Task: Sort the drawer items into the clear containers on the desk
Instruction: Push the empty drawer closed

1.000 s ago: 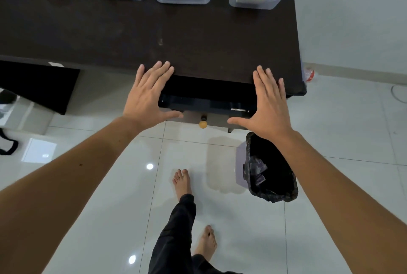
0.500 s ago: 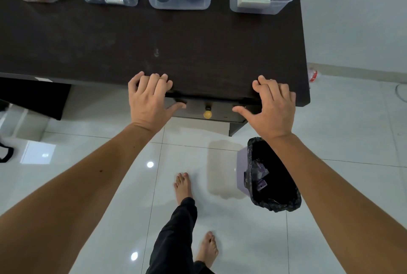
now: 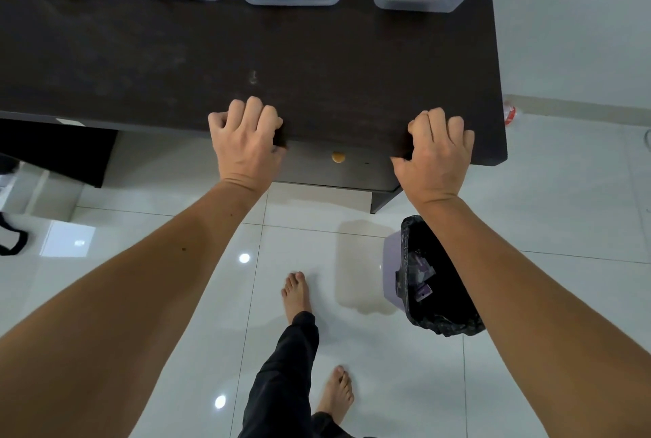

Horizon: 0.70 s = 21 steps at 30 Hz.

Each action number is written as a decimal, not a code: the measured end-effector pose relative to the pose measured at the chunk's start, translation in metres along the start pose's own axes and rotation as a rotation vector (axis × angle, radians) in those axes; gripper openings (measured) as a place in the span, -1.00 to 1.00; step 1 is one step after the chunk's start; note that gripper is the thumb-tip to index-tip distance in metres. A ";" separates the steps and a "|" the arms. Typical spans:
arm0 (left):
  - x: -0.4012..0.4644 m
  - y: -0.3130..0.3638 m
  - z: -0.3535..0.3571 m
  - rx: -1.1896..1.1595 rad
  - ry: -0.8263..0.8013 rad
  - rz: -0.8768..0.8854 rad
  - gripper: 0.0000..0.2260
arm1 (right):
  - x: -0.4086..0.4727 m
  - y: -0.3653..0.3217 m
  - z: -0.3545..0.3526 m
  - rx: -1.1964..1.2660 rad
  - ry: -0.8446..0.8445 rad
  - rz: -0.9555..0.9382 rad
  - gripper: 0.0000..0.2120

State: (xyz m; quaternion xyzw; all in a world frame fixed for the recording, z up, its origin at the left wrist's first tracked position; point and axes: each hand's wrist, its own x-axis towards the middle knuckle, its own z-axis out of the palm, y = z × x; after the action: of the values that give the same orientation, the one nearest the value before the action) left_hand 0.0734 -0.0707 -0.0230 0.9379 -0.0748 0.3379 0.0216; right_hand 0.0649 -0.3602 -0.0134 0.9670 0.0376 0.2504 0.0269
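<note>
- Left hand [image 3: 246,141] and right hand [image 3: 436,152] are both clenched, empty, at the desk [image 3: 317,49] edge above the drawer [image 3: 338,166]
- Drawer looks shut, perhaps; press evenly on both sides, sparing the knob [image 3: 338,157]

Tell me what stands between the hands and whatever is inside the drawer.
The shut drawer front does. Left hand and right hand rest curled at the desk edge; the drawer's inside is hidden.
</note>
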 end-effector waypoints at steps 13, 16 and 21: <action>-0.002 0.005 -0.008 -0.012 -0.107 -0.047 -0.76 | -0.002 0.004 -0.010 0.045 -0.128 -0.033 -0.56; -0.002 0.005 -0.015 -0.032 -0.171 -0.018 -0.72 | -0.003 0.002 -0.018 0.071 -0.186 -0.022 -0.55; -0.001 0.000 -0.027 -0.114 -0.309 -0.020 -0.53 | -0.001 0.000 -0.032 0.132 -0.270 0.022 -0.46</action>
State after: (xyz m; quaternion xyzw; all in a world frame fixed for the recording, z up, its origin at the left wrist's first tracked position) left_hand 0.0551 -0.0683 -0.0027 0.9768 -0.0869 0.1844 0.0662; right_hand 0.0482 -0.3591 0.0143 0.9919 0.0394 0.1155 -0.0346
